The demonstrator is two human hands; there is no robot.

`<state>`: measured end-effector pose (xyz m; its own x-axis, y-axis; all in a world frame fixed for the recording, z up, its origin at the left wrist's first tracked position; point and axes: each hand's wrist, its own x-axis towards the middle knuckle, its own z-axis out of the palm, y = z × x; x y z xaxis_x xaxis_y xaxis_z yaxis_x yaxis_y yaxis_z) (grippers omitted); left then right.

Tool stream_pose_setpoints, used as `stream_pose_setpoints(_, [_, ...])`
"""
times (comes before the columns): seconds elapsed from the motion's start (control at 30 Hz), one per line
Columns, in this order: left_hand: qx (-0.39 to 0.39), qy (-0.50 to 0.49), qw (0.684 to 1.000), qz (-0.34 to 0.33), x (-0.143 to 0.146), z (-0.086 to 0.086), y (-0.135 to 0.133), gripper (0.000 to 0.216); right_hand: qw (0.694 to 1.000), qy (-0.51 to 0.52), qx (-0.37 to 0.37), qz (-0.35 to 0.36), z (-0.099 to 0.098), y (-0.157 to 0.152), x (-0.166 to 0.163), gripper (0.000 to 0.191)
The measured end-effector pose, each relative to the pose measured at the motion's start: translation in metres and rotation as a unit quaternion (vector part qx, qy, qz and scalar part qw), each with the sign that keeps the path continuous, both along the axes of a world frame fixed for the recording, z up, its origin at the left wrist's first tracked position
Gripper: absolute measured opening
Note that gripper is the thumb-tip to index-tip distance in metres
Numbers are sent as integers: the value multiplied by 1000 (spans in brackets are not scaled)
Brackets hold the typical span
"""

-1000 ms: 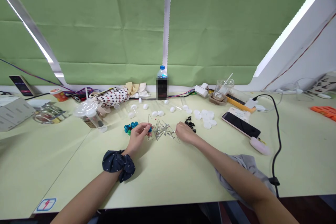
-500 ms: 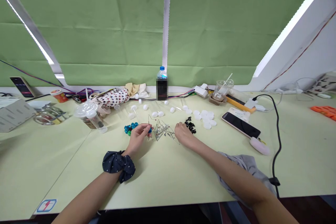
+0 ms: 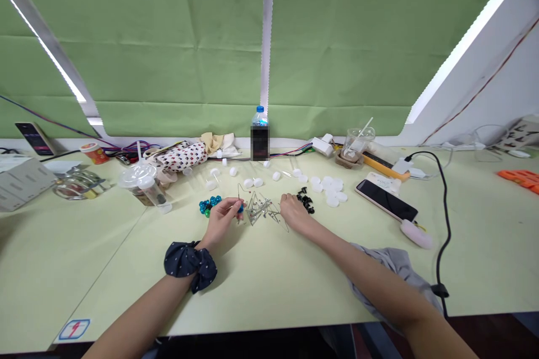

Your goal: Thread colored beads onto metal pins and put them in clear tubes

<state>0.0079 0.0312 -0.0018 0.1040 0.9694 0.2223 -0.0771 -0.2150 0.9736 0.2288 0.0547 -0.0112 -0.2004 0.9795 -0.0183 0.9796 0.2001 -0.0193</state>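
Observation:
My left hand (image 3: 223, 216) is closed in a pinch on a small shiny blue bead (image 3: 240, 208), and a thin bent metal wire (image 3: 239, 192) stands up from the fingertips. Beside that hand lies a cluster of blue and green beads (image 3: 209, 205). Between the hands is a loose pile of thin metal wires (image 3: 261, 210) with tiny coloured bits among them. My right hand (image 3: 295, 214) rests at the pile's right edge with its fingers curled together; whatever they hold is hidden. Small black pieces (image 3: 306, 202) lie against its far side.
White round caps (image 3: 332, 188) and clear tubes are scattered behind the pile. A bottle (image 3: 260, 134) stands at the back. To the right are a phone (image 3: 386, 200), a pink oval case (image 3: 416, 234) and a black cable (image 3: 447, 224). Lidded plastic cups (image 3: 138, 176) stand left.
My right hand's fingers have shifted very slightly beside the black pieces. My left hand keeps its pinch on the bead in the same place.

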Motion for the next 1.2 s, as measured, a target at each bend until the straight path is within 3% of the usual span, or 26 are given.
stream_pose_setpoints(0.43, [-1, -1, 1000, -3, 0, 2, -1, 23, 994, 104, 15, 41, 22, -4, 6, 25])
stream_pose_setpoints(0.6, [3, 4, 1000, -4, 0, 3, -1, 22, 980, 180, -27, 86, 28, -15, 6, 23])
stream_pose_setpoints(0.77, [6, 8, 1000, -5, 0, 3, -1, 22, 972, 182, -83, 120, 29, -23, 4, 25])
stream_pose_setpoints(1.2, [8, 5, 1000, -10, 0, 1, -1, 23, 970, 193, -106, 101, 29, -24, 2, 27])
